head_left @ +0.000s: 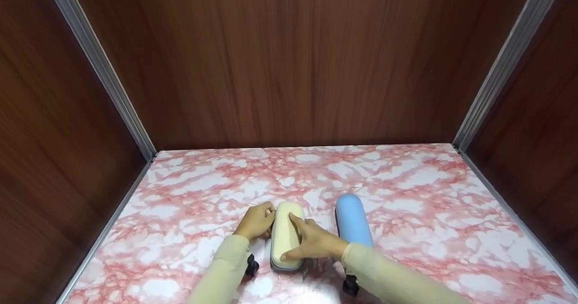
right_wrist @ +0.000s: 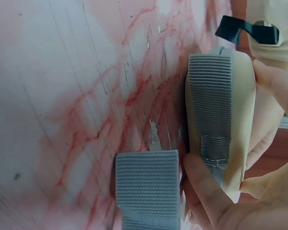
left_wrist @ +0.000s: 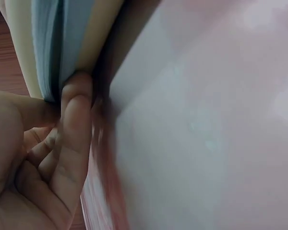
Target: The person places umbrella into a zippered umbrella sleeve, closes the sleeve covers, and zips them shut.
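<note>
A long cream hard case (head_left: 282, 231) with rounded ends and a grey seam lies on the table. My left hand (head_left: 255, 221) is at its left side; in the left wrist view the thumb and forefinger pinch the grey-blue seam (left_wrist: 76, 36). Whether a zip pull is between them is hidden. From the right, my right hand (head_left: 319, 243) grips the case across its top and side. The right wrist view shows a ribbed grey strap (right_wrist: 211, 100) on the case's side, with a fingertip beside its lower end.
To the right a similar blue case (head_left: 352, 218) lies partly behind the right forearm. Another ribbed grey strap (right_wrist: 148, 189) stands out in the right wrist view. The red-and-white marbled table (head_left: 189, 182) is bounded by brown wooden panels (head_left: 289, 64) at the back and sides.
</note>
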Motion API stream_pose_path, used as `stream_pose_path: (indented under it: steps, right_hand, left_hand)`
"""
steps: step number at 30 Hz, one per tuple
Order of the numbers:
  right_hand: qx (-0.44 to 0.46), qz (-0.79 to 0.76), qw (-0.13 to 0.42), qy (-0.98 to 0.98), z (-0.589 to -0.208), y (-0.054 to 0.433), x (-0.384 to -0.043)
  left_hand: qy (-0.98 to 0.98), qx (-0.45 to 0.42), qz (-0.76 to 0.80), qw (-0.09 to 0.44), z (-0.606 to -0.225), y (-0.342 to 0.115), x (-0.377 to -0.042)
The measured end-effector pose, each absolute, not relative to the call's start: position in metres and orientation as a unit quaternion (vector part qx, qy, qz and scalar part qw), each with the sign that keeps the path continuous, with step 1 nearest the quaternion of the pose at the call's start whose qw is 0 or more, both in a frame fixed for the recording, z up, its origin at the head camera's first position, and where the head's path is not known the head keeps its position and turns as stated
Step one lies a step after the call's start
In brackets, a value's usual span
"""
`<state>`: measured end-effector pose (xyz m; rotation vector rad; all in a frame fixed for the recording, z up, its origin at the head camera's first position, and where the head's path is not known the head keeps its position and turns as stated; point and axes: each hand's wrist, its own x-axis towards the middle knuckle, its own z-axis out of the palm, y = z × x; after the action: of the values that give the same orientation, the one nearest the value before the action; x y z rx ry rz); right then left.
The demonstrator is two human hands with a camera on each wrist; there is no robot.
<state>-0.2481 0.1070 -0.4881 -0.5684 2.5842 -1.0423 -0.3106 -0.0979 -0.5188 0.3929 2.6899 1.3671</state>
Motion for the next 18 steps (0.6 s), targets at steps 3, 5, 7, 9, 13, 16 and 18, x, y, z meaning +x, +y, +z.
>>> stream_pose_path:
  steps: [3, 5, 7, 9, 13, 16, 18]
  right_hand:
    - [-0.198, -0.359, 0.147, 0.9, -0.4887, 0.1069, -0.2485]
    - [-0.2, -0.356, 0.145, 0.901, -0.4889, 0.1072, -0.2488]
    - [-0.203, -0.355, 0.143, 0.901, -0.4892, 0.1075, -0.2491]
    - [-0.205, -0.354, 0.142, 0.901, -0.4888, 0.1076, -0.2492]
    - [-0.204, -0.353, 0.144, 0.902, -0.4885, 0.1078, -0.2497]
    - [-0.204, -0.353, 0.147, 0.901, -0.489, 0.1078, -0.2501]
    - [-0.203, -0.355, 0.149, 0.9, -0.4896, 0.1079, -0.2503]
  left_hand:
    - [0.887, 0.137, 0.437, 0.052, -0.5183, -0.0998, -0.31]
    - [0.889, 0.145, 0.431, 0.047, -0.5174, -0.1007, -0.3093]
    - [0.893, 0.154, 0.421, 0.041, -0.5157, -0.1018, -0.3085]
    - [0.894, 0.16, 0.416, 0.04, -0.5141, -0.103, -0.3076]
    - [0.893, 0.163, 0.416, 0.047, -0.5135, -0.1051, -0.3062]
    - [0.892, 0.164, 0.418, 0.047, -0.5148, -0.1064, -0.3052]
    - [0.894, 0.167, 0.414, 0.042, -0.5154, -0.1067, -0.3049]
